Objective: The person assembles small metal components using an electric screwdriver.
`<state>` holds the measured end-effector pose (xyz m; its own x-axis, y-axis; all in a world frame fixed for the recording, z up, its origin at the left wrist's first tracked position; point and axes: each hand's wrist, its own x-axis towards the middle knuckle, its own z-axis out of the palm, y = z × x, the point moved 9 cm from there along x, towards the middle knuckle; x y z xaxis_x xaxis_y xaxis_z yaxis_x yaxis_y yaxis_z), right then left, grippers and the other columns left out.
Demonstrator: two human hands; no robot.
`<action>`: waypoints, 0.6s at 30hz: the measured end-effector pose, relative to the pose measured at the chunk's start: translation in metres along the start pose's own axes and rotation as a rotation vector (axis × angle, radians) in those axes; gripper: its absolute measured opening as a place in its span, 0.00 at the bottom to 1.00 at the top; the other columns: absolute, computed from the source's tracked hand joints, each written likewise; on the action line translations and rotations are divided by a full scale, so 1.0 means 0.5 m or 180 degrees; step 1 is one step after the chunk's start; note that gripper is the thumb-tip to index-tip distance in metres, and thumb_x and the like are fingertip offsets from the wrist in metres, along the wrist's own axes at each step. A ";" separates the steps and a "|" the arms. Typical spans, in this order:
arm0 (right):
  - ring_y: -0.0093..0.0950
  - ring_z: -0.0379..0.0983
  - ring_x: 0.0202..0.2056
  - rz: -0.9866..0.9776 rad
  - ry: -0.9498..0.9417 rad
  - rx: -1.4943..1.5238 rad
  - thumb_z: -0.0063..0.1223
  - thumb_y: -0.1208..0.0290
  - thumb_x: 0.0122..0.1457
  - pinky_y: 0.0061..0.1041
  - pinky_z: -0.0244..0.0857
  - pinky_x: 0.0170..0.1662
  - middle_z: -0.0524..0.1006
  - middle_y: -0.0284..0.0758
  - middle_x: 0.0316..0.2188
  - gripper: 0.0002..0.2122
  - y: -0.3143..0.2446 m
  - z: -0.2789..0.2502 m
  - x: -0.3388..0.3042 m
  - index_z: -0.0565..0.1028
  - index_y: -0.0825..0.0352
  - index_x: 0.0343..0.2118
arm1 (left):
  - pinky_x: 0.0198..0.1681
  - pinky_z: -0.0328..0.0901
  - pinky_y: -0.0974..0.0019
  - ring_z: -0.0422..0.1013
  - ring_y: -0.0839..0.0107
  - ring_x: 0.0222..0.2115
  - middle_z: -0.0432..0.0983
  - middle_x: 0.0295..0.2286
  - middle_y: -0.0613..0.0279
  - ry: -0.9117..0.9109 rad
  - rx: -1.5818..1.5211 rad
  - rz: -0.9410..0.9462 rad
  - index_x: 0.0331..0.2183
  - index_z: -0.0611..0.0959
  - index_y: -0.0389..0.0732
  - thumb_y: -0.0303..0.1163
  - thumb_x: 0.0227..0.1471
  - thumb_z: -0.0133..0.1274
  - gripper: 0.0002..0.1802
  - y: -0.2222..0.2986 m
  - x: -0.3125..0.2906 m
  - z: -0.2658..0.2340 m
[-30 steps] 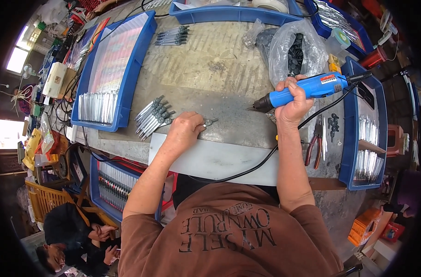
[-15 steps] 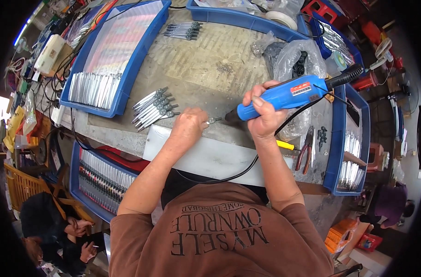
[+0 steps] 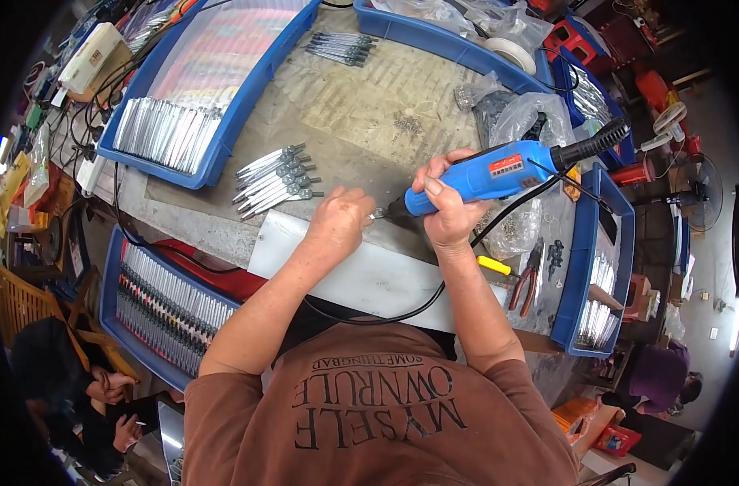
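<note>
My right hand (image 3: 452, 206) is wrapped round a blue electric screwdriver (image 3: 476, 180) with a black cord end, held tilted over the bench. Its dark nose points left, down toward my left hand (image 3: 337, 225). Pinched in my left fingers is a slim silver rod (image 3: 378, 214), mostly hidden; its exposed end meets or nearly meets the driver's nose, and I cannot tell which. Left of that hand lies a pile of similar silver rods (image 3: 274, 182) with dark grey ends. Another small bundle of rods (image 3: 341, 49) lies farther back.
A blue tray (image 3: 211, 154) of silver rods stands at the left, another tray (image 3: 106, 300) lower left, a third (image 3: 629, 267) at the right. Pliers (image 3: 527, 279) and a yellow-handled tool (image 3: 493, 265) lie right. A black cable (image 3: 386, 321) crosses the white board (image 3: 345, 271). Another person sits lower left.
The screwdriver has come left and a little down, its nose now at the rod in my left hand. The whole view has also shifted slightly.
</note>
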<state>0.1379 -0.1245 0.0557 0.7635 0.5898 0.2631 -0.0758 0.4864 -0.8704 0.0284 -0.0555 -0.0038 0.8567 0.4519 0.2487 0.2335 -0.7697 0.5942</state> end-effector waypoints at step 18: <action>0.20 0.65 0.21 -0.0314 -0.0616 -0.0944 0.50 0.84 0.37 0.21 0.62 0.25 0.67 0.31 0.21 0.16 0.014 0.067 -0.002 0.63 0.70 0.33 | 0.30 0.62 0.63 0.63 0.60 0.25 0.68 0.21 0.60 0.0176 -0.0176 0.0041 0.19 0.74 0.39 0.21 0.32 0.52 0.04 -0.001 -0.007 0.000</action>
<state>0.1152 -0.1003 0.0632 0.6203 0.6742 0.4010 0.2032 0.3557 -0.9122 0.0253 -0.0565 -0.0051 0.8324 0.4675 0.2975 0.1956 -0.7502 0.6316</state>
